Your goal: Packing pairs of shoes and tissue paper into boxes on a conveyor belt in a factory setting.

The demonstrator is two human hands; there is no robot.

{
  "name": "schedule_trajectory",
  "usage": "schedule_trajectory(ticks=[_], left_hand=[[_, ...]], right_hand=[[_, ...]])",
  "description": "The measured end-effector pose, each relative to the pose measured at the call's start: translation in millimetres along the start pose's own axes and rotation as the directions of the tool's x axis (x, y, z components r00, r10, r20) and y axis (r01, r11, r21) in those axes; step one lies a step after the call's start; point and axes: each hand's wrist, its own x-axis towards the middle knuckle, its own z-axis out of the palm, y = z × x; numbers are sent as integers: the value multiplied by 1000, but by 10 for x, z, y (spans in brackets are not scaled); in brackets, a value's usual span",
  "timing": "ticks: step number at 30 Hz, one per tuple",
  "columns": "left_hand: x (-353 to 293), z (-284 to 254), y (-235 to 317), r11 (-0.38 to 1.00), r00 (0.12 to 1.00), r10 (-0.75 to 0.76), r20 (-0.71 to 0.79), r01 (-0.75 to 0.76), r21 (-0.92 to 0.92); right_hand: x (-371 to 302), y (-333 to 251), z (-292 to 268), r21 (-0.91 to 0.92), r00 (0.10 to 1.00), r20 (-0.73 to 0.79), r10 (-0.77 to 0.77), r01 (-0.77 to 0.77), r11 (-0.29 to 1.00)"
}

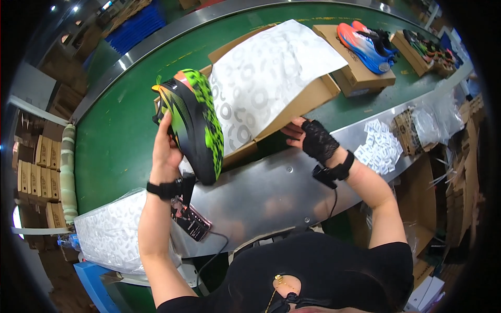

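My left hand (168,151) is closed around a black, neon-green and orange sneaker (201,130), held up at the left end of an open cardboard shoe box (319,96). White wrapping paper (266,73) with grey ring prints spreads over the box and hides what is inside. My right hand (316,140), in a black fingerless lace glove, is at the box's near side with its fingers apart. Whether those fingertips touch the cardboard I cannot tell. Each wrist wears a black strap with a small device.
The box lies on a green conveyor belt (112,135), behind a metal ledge (271,193). Farther right, blue-and-orange sneakers (365,47) rest on another box. On the ledge lie a pile of small white labels (378,147), clear plastic bags (436,122) and a stack of printed paper (112,227).
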Motion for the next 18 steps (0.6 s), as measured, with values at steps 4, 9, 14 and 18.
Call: schedule_trajectory(ticks=[4,9,14,18], left_hand=[[580,-206,-69,992,995,-2,-104,-12,-128],[1068,-120,-574,990,992,-113,-61,107,-92],[1087,172,-681,822,847,-504,-169,531,205],[856,420,-572,798,823,-557,-114,568,202]], right_hand=[[158,97,329,14,988,-106,-110,112,994],[108,57,441,-308,925,-174,-338,275,911],[28,-153,576,-514,763,-122,-634,498,698],[132,-245,609,-630,577,134,-806,677,380]])
